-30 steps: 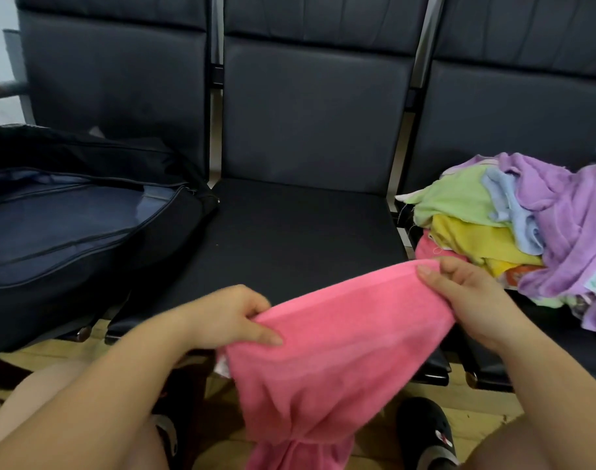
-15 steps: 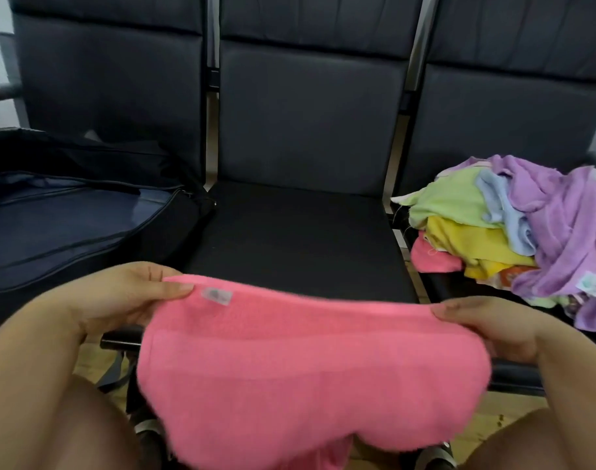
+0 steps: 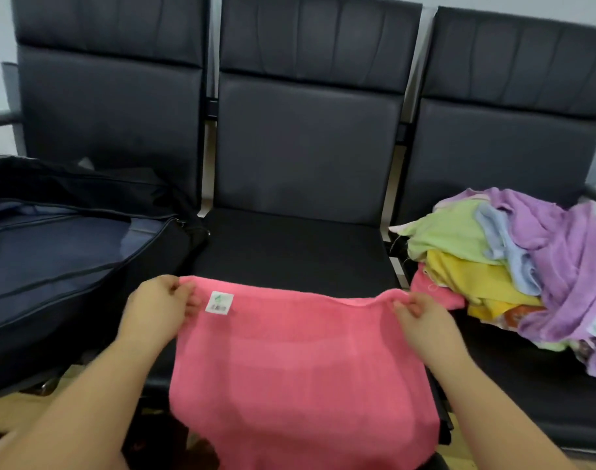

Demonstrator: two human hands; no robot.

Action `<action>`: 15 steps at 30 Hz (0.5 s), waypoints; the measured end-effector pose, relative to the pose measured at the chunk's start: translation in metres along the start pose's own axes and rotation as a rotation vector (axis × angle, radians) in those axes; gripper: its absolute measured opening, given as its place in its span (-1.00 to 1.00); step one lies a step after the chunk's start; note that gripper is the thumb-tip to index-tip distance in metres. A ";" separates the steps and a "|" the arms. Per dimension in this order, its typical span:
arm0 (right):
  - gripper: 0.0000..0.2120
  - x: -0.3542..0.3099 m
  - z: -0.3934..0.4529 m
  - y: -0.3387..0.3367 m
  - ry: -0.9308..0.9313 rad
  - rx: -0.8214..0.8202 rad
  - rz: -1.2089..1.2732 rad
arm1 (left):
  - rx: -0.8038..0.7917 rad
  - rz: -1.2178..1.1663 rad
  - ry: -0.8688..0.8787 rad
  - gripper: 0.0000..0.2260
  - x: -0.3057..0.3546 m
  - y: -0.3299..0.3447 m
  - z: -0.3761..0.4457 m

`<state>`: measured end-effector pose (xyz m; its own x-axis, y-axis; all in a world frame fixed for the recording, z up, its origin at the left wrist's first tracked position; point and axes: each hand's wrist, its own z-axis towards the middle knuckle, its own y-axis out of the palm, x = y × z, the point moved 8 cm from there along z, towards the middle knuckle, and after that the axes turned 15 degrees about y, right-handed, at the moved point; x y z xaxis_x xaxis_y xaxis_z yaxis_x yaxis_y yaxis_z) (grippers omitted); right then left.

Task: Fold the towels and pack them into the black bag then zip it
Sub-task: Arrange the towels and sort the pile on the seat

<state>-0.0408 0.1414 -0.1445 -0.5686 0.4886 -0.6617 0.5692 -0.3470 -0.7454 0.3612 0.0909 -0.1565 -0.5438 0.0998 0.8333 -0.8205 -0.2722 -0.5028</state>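
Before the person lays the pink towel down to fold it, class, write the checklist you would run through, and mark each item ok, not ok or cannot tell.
1. Left hand pinches a top corner of the pink towel: ok.
2. Right hand pinches the other top corner: ok.
3. Top edge spread between the hands: ok, sagging slightly.
4. Middle seat bare enough to lay the towel on: ok.
5. Bottom edge hanging flat, not bunched: cannot tell, out of frame.
6. Black bag on the left seat unzipped for packing: ok, its opening gapes.
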 end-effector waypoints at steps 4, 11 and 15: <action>-0.24 -0.003 -0.010 0.068 0.018 -0.243 -0.060 | -0.370 0.401 0.111 -0.30 0.001 0.075 -0.025; -0.17 -0.002 0.019 0.108 -0.012 -0.158 -0.638 | -0.581 0.749 0.236 0.37 -0.007 0.115 -0.005; -0.15 -0.013 0.048 0.112 -0.023 -0.113 -0.640 | -0.571 0.743 0.312 0.31 -0.009 0.132 0.025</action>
<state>0.0014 0.0576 -0.2234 -0.8279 0.5533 -0.0922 0.1723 0.0943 -0.9805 0.2625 0.0298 -0.2248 -0.9100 0.3610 0.2041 -0.1689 0.1267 -0.9774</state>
